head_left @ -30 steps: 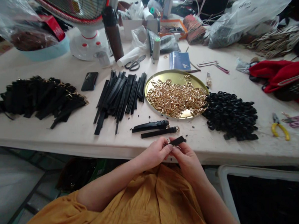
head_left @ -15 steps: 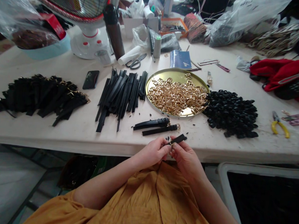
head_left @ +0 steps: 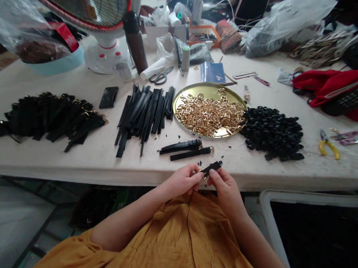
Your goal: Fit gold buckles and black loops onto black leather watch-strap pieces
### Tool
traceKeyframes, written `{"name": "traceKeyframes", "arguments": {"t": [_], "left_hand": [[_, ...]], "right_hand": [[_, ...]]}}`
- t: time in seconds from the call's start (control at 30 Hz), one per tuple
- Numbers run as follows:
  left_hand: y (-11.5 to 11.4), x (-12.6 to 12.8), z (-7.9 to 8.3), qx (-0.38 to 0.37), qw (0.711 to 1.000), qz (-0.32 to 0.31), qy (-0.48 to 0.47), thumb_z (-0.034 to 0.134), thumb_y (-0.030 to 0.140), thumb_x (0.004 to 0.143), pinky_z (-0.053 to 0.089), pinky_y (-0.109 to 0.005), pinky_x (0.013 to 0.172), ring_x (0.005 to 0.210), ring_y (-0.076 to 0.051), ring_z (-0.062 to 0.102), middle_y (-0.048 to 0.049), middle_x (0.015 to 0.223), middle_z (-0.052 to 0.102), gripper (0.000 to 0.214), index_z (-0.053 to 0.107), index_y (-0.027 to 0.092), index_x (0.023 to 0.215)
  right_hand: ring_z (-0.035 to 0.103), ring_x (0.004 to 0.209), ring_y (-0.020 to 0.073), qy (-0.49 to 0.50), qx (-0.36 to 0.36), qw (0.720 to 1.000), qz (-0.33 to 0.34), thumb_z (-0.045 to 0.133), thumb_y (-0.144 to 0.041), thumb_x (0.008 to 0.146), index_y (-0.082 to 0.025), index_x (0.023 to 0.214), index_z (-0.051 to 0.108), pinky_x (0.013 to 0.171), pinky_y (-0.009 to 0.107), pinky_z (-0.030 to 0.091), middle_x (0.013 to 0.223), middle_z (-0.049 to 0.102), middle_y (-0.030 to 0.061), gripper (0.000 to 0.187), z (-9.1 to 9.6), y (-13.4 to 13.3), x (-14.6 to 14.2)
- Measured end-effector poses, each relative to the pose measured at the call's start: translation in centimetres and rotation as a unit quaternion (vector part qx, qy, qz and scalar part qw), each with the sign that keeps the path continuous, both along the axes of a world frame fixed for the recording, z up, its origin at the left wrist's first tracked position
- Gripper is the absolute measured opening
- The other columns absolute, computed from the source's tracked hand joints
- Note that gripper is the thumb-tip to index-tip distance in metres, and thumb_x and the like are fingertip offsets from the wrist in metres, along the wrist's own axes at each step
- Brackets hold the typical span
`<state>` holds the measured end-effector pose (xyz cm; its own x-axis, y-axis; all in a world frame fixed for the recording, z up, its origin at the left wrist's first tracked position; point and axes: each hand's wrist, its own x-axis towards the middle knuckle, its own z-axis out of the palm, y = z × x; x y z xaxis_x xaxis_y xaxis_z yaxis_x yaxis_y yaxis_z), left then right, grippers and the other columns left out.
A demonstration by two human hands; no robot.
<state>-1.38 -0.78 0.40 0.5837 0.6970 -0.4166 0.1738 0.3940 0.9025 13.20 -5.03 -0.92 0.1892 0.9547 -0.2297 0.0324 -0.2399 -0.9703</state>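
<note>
A short black strap [head_left: 212,166] is held between both hands at the table's front edge. My left hand [head_left: 186,178] pinches its near end, where a bit of gold buckle [head_left: 201,171] shows at the fingertips. My right hand [head_left: 226,186] grips the strap from the other side, thumb on top. Fingers partly hide the buckle. Just beyond lie a padded black strap [head_left: 178,147] and a flat black strap [head_left: 191,154] with a gold buckle. Farther back, a round gold tray [head_left: 204,87] holds many gold buckles [head_left: 208,113].
Loose black straps [head_left: 142,112] lie left of the tray, black loops [head_left: 273,133] right of it. A pile of buckled straps [head_left: 52,115] is at far left. Yellow-handled pliers [head_left: 329,148], scissors [head_left: 161,76], a phone [head_left: 109,97] and a fan [head_left: 102,52] are around. A white-rimmed bin [head_left: 265,206] stands below right.
My right thumb has moved from the buckle onto the strap, and the hands are slightly farther apart. More of the strap's flat face shows. The view has shifted slightly.
</note>
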Motion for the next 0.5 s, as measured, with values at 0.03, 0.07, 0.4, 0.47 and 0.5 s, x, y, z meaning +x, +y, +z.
{"name": "traceKeyframes", "arguments": {"t": [0.03, 0.07, 0.4, 0.47, 0.5], "left_hand": [[0.0, 0.0, 0.0, -0.006, 1.000, -0.004, -0.007, 0.046, 0.039, 0.081, 0.028, -0.014, 0.038, 0.037, -0.003, 0.040, 0.0061, 0.057, 0.051, 0.022, 0.042, 0.017, 0.080], [0.0, 0.0, -0.1, -0.010, 1.000, -0.007, -0.013, 0.047, 0.037, 0.081, 0.029, -0.014, 0.040, 0.040, -0.003, 0.043, 0.0050, 0.059, 0.052, 0.021, 0.043, 0.016, 0.079], [0.5, 0.7, -0.2, 0.049, 0.998, 0.025, 0.018, 0.051, 0.046, 0.078, 0.030, -0.018, 0.044, 0.043, -0.007, 0.043, 0.0060, 0.051, 0.048, 0.032, 0.040, 0.017, 0.068], [1.1, 0.9, -0.6, 0.033, 0.999, 0.019, 0.032, 0.052, 0.047, 0.077, 0.027, -0.017, 0.041, 0.041, -0.007, 0.040, 0.0065, 0.046, 0.045, 0.035, 0.039, 0.017, 0.066], [1.5, 1.1, -0.7, 0.028, 0.999, 0.020, 0.038, 0.052, 0.048, 0.076, 0.027, -0.017, 0.041, 0.040, -0.007, 0.040, 0.0066, 0.045, 0.045, 0.035, 0.038, 0.018, 0.064]], "right_hand": [[0.046, 0.057, 0.0116, 0.002, 0.002, 1.000, 0.006, 0.052, -0.042, 0.080, -0.019, 0.063, 0.050, 0.058, 0.025, 0.037, 0.057, 0.049, -0.0032, 0.028, 0.0, -0.1, 0.0], [0.048, 0.058, 0.0122, -0.002, 0.007, 1.000, 0.010, 0.052, -0.041, 0.079, -0.019, 0.065, 0.052, 0.059, 0.026, 0.039, 0.059, 0.051, -0.0025, 0.026, -0.1, -0.2, -0.1], [0.053, 0.064, 0.0143, 0.006, 0.031, 0.999, 0.023, 0.057, -0.033, 0.077, -0.019, 0.081, 0.054, 0.060, 0.026, 0.043, 0.070, 0.059, 0.0001, 0.015, -0.2, 0.6, 0.2], [0.052, 0.065, 0.0141, -0.028, 0.061, 0.997, 0.027, 0.056, -0.031, 0.078, -0.020, 0.078, 0.054, 0.060, 0.026, 0.042, 0.070, 0.057, -0.0004, 0.011, -0.3, 0.8, 0.3], [0.052, 0.065, 0.0142, -0.047, 0.076, 0.995, 0.037, 0.055, -0.029, 0.079, -0.020, 0.078, 0.054, 0.061, 0.026, 0.042, 0.070, 0.057, -0.0002, 0.009, -0.2, 0.8, 0.3]]}}
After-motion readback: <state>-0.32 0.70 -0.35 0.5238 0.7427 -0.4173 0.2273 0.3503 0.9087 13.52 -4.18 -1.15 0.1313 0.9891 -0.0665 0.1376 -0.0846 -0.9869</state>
